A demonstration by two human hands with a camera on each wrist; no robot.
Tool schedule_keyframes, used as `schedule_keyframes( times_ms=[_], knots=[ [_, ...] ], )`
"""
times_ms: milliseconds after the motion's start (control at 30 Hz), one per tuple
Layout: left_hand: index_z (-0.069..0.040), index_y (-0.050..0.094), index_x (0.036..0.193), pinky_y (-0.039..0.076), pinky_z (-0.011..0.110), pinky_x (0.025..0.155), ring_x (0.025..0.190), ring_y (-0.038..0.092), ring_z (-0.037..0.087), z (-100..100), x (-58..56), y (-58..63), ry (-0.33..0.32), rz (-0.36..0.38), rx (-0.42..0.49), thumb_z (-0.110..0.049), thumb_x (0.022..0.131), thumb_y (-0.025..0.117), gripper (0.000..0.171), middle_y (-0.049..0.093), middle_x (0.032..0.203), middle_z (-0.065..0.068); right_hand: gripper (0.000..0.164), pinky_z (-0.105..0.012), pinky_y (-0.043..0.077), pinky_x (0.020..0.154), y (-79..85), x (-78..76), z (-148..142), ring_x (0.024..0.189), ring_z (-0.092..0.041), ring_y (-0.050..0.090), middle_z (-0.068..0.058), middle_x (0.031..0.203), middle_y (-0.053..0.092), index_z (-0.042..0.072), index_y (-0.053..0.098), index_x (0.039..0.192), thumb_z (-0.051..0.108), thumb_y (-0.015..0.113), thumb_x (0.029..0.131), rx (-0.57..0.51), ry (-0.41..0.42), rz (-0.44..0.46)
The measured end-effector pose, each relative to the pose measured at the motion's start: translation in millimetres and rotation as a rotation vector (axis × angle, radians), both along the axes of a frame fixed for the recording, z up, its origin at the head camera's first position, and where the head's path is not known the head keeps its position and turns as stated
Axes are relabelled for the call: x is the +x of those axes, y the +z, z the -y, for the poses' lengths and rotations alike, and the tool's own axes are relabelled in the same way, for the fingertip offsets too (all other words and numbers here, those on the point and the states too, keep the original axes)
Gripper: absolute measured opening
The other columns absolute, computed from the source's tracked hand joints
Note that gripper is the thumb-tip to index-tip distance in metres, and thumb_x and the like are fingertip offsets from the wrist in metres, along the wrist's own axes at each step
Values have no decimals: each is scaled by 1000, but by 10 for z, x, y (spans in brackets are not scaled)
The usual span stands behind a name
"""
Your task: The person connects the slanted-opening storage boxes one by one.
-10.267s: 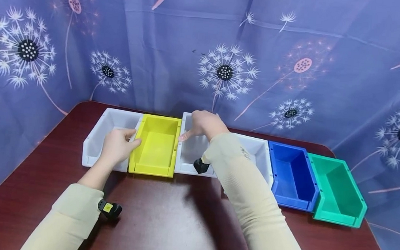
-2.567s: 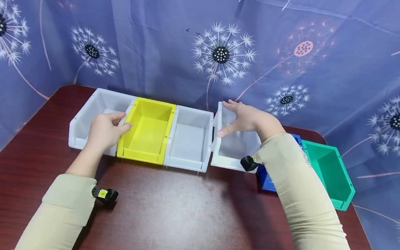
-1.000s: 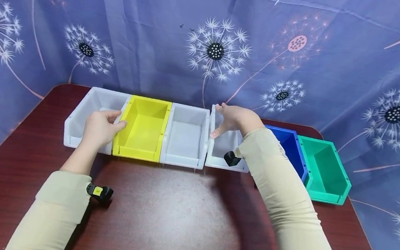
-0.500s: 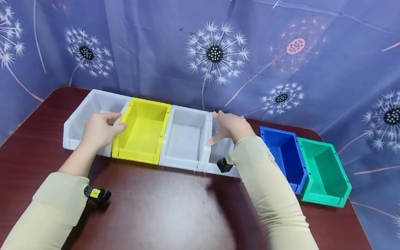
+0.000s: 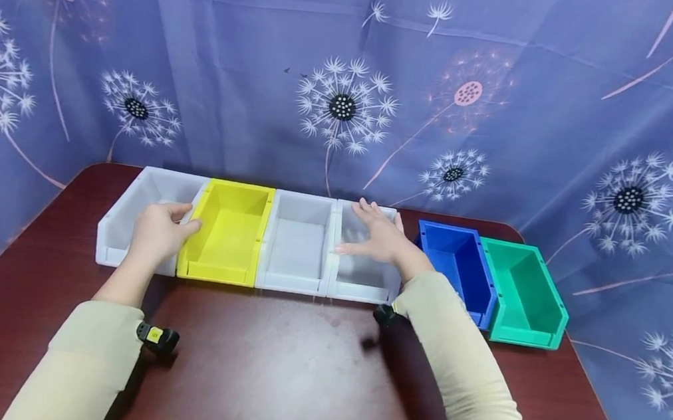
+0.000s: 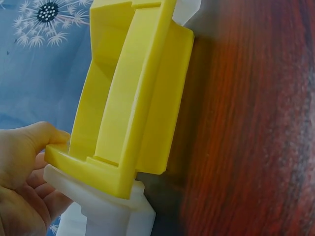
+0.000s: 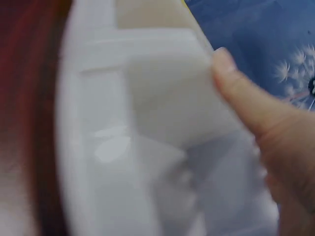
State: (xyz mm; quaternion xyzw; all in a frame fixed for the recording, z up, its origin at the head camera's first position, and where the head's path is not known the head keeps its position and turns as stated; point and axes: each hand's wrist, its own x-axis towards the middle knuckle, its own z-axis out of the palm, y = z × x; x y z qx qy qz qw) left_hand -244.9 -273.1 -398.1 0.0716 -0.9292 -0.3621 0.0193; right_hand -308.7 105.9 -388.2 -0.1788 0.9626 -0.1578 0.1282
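Four storage bins stand joined side by side. My left hand (image 5: 156, 235) pinches the touching walls of the leftmost white bin (image 5: 111, 256) and the yellow bin (image 5: 227, 240); in the left wrist view its thumb lies at the yellow bin (image 6: 147, 98) rim, with the fingers on the far side. A middle white bin (image 5: 296, 253) adjoins the yellow one. Over the right white bin (image 5: 359, 293) my right hand (image 5: 383, 241) spreads its fingers, thumb by the left rim. The right wrist view is blurred, with the thumb (image 7: 246, 98) straight along that bin.
A blue bin (image 5: 444, 249) and a green bin (image 5: 522, 280) stand to the right, slightly angled, with a gap between the blue bin and the right white bin. The dark red table (image 5: 274, 371) extends in front. A patterned curtain (image 5: 250, 96) hangs behind.
Earlier the right hand held the right white bin tilted, then brought it left against the middle white bin. Now its fingers have spread. The left hand keeps its hold.
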Motion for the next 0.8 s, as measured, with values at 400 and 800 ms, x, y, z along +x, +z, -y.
schedule_keyframes(
  times_ms=[400,800],
  knots=[
    [5,51,131,44,54,98,122,48,44,0,-24,26,43,-17,-13,-21,92,57,48,53,131,28,83,-54,29,111,82,213,-421,144,-31,24,-7,158,23,19,26,150,56,61,84,-264,-99,-94],
    [4,51,133,42,54,99,125,44,45,37,-20,28,83,6,-10,-21,92,56,48,51,133,28,86,-63,28,107,291,692,-1330,138,-44,26,-21,155,24,10,21,151,61,50,89,-125,-311,-108]
  ],
)
